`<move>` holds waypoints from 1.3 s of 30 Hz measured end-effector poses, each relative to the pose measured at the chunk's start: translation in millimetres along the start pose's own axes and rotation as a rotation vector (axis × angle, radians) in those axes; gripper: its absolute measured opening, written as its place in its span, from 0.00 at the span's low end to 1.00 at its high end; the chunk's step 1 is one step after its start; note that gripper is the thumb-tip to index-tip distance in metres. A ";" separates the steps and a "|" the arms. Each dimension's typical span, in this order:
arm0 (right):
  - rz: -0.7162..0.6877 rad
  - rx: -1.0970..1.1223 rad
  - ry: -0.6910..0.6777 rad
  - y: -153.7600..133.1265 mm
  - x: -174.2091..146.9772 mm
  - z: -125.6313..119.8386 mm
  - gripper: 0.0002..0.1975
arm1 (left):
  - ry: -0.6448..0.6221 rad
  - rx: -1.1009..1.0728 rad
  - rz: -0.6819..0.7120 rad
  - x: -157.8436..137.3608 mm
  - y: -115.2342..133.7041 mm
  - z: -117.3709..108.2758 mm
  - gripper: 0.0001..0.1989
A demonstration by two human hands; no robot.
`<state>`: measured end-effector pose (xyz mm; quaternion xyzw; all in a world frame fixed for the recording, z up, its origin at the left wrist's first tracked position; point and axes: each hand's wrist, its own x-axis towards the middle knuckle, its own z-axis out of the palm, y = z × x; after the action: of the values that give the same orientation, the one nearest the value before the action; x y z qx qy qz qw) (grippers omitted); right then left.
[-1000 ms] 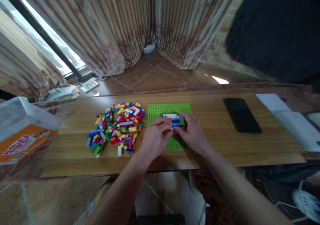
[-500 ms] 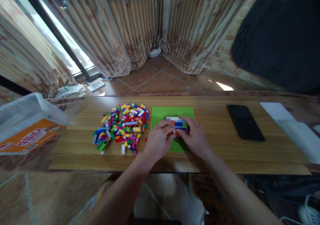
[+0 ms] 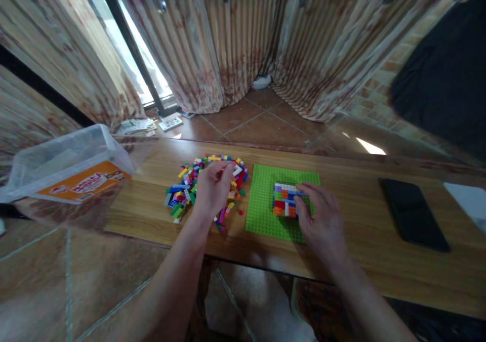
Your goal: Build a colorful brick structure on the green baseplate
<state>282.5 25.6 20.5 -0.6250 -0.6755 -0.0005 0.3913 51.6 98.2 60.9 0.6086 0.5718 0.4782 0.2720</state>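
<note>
My left hand hovers over a loose pile of small coloured toy bricks. Its fingers are bent, with a gap between thumb and forefinger; a white brick lies close to the fingertips. A green studded baseplate lies to the right of the pile. On it stands a low block built of bricks in white, blue, red, orange and green. My right hand grips this block at its right side, thumb at the near part and fingers at the far part, covering its right edge.
A black phone and white paper lie to the right on the wooden table. At the left stands a clear plastic box with an orange label. Papers lie beyond the table, near the curtains.
My left hand has left the brick block and moved left over the pile. My right hand stays at the block. The view has turned, shifting the table's things rightward.
</note>
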 end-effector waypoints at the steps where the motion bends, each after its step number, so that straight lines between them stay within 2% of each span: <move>1: -0.028 0.013 -0.008 -5.6 -0.1 1.9 0.13 | 0.010 -0.020 -0.030 0.9 -1.1 -2.1 0.11; 9: -0.275 0.064 -0.055 -44.0 -12.6 29.1 0.09 | 0.052 -0.171 -0.103 5.5 -4.6 -11.0 0.12; 14: -0.340 0.088 -0.130 -52.0 -18.8 39.0 0.08 | 0.080 -0.200 -0.099 8.5 -7.8 -16.1 0.12; 20: -0.355 0.097 -0.159 -58.3 -21.0 42.4 0.08 | 0.091 -0.248 -0.132 10.2 -13.3 -22.0 0.11; 23: -0.362 0.099 -0.181 -60.2 -22.6 43.7 0.09 | 0.016 -0.109 -0.118 10.5 -17.9 -30.4 0.08; 27: -0.347 0.087 -0.204 -61.0 -22.6 44.5 0.07 | -0.150 0.308 -0.016 9.0 -24.5 -40.3 0.14; 30: -0.315 0.060 -0.216 -61.8 -21.1 44.5 0.04 | -0.255 0.533 0.064 6.7 -27.4 -41.9 0.13; 35: -0.313 0.043 -0.243 -65.2 -20.3 46.7 0.06 | -0.281 0.669 0.128 4.6 -28.5 -37.9 0.10; 39: -0.290 0.047 -0.245 -69.8 -20.9 46.7 0.06 | -0.298 0.622 0.116 6.6 -29.0 -37.2 0.08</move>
<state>197.1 15.5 11.1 -0.5072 -0.8009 0.0353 0.3164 5.0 102.2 51.9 0.7570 0.6086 0.2015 0.1265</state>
